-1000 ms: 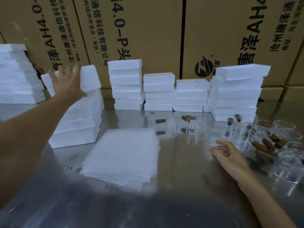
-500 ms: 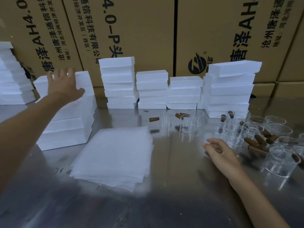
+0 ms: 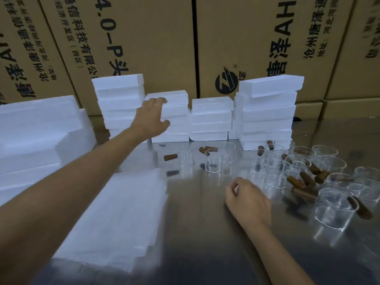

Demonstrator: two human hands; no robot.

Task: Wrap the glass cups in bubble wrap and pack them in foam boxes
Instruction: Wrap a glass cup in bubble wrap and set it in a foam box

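Left hand (image 3: 151,118) reaching toward 11 o'clock, fingers spread, closing around foam box (image 3: 171,100) atop stack. Right hand (image 3: 247,199) resting loosely curled, holding nothing. Glass cups (image 3: 276,171) waiting at 2 o'clock, bubble wrap (image 3: 121,212) at 8 o'clock. Step: fetching box. Next: lifting top box alone, stack undisturbed.

Left arm is extended forward, left hand (image 3: 151,118) raised, fingers spread and bent, thumb held apart below. Right forearm is laid forward from lower right; right hand (image 3: 247,199) is held knuckles up, fingers loosely curled under
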